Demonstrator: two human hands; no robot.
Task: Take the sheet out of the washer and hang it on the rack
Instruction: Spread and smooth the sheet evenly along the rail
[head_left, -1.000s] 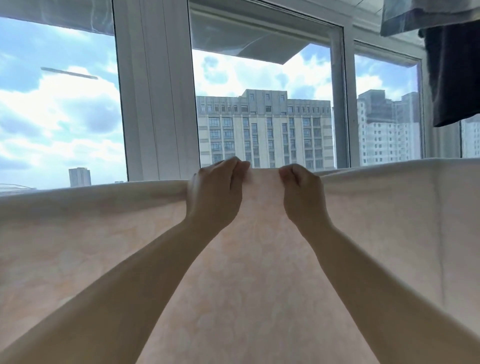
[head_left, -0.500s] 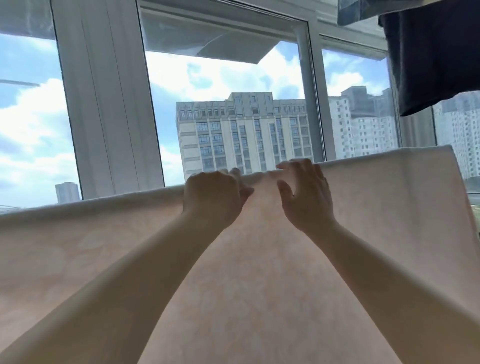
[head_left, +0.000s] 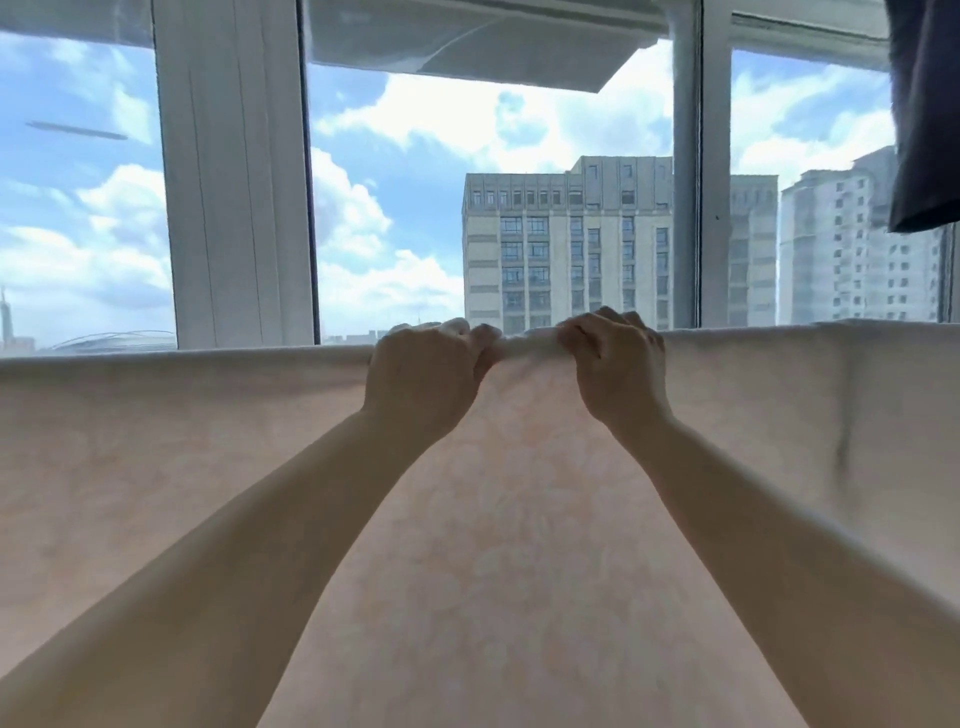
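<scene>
Sheet (head_left: 493, 519) draped at chest height before the window (head_left: 395, 218), top fold level. My left hand (head_left: 423, 376) and right hand (head_left: 621, 371) sit close together, fingers clamped on that fold. Risk: uneven pull slides it off. Free fold both sides; dark garment (head_left: 924, 114) hangs upper right.
</scene>
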